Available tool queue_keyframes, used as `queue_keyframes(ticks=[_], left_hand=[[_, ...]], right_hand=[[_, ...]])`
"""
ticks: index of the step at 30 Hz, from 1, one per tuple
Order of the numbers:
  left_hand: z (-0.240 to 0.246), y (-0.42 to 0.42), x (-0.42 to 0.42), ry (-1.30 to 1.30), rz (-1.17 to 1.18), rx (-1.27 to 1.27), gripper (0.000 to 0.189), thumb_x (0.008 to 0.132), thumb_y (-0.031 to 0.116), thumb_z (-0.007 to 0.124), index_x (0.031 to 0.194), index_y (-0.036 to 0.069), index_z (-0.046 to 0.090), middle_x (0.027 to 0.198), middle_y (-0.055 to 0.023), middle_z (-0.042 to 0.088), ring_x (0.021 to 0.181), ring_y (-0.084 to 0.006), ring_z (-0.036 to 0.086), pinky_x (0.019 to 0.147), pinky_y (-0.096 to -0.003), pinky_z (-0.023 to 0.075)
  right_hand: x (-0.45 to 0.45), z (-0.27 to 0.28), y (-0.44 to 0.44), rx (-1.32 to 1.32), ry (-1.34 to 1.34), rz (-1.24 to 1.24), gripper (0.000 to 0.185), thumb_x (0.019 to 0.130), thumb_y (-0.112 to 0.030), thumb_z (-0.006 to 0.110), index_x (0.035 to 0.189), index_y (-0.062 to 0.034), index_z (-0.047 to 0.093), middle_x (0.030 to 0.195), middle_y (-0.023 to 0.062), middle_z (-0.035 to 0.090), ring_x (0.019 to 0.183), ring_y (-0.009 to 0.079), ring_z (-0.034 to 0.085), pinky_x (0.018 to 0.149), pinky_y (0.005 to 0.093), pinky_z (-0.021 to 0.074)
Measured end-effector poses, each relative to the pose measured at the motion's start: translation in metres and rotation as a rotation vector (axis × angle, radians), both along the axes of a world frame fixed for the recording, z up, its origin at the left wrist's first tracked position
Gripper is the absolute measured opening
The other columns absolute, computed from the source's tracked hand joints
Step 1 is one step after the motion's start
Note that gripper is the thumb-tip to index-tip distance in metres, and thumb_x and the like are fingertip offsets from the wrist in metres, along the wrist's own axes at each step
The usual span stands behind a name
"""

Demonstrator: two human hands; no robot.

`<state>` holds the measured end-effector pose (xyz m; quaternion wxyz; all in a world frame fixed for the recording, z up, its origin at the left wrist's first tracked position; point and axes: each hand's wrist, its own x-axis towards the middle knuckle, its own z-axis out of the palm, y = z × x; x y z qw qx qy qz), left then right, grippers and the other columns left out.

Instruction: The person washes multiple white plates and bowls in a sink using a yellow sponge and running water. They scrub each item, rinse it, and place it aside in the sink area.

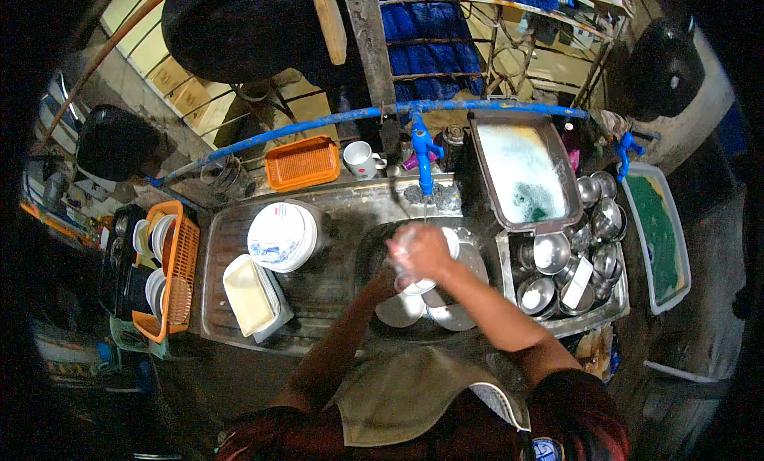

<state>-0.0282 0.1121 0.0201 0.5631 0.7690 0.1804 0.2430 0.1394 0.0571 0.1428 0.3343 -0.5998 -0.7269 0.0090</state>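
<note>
Under the blue plastic tap [425, 154], my right hand [427, 249] is up against my left hand [395, 275] over the sink bowl [371, 246]. Something clear and shiny shows at the fingers. Blur hides whether it is a glass object or running water, and the left hand is mostly covered. Beneath and beside the hands, several white plates [456, 316] and a white bowl [452, 241] lie in the sink. On the ribbed steel drainboard [325, 294] to the left are a stack of round white plates [283, 237] with blue decoration and a stack of rectangular cream dishes [250, 297].
At right, a metal tray [621, 306] holds several steel bowls [550, 252]. Behind it is a basin [525, 168] of foamy water; a green-bottomed tub [659, 240] stands farther right. An orange basket [179, 270] of dishes, a small orange basket [302, 162] and a white mug [361, 160] border the sink.
</note>
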Motion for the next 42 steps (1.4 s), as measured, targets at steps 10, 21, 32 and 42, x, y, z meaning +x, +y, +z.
queue_keyframes(ticks=[10, 21, 32, 42], left_hand=[[-0.012, -0.014, 0.01, -0.383, 0.453, -0.483, 0.061, 0.109, 0.045, 0.047, 0.149, -0.001, 0.045, 0.146, -0.0173, 0.057, 0.134, -0.0275, 0.056, 0.11, -0.0436, 0.0469], [0.052, -0.021, -0.019, -0.416, 0.089, -1.165, 0.083, 0.099, 0.066, 0.055, 0.142, -0.004, 0.05, 0.141, -0.0194, 0.06, 0.13, -0.0335, 0.059, 0.113, -0.0591, 0.0413], [0.052, 0.024, -0.032, -0.234, 0.686, -0.545, 0.051, 0.103, 0.038, 0.06, 0.137, 0.0, 0.055, 0.126, -0.0158, 0.067, 0.119, -0.0265, 0.063, 0.095, -0.0428, 0.0553], [0.057, 0.092, -0.166, -0.631, 1.058, -0.692, 0.07, 0.106, 0.038, 0.056, 0.155, 0.003, 0.021, 0.14, -0.026, 0.051, 0.117, -0.0427, 0.064, 0.085, -0.0558, 0.0643]], right_hand=[[-0.046, -0.007, -0.024, 0.221, -0.005, -0.205, 0.039, 0.098, -0.028, 0.064, 0.129, -0.0046, 0.066, 0.119, 0.0209, 0.069, 0.116, 0.0394, 0.064, 0.105, 0.048, 0.0484], [0.039, -0.018, -0.009, -0.087, 0.808, -0.455, 0.038, 0.105, -0.032, 0.057, 0.092, 0.0004, 0.072, 0.086, 0.0203, 0.074, 0.082, 0.0409, 0.072, 0.075, 0.046, 0.0542], [-0.041, -0.036, -0.024, 0.033, 0.377, 0.16, 0.04, 0.085, 0.006, 0.063, 0.124, 0.0005, 0.055, 0.115, 0.0231, 0.058, 0.107, 0.0426, 0.057, 0.096, 0.0512, 0.0451], [0.069, 0.076, -0.072, 0.3, 0.555, -0.404, 0.028, 0.096, -0.021, 0.073, 0.111, -0.0033, 0.058, 0.104, 0.0083, 0.062, 0.094, 0.0194, 0.059, 0.09, 0.0371, 0.0494]])
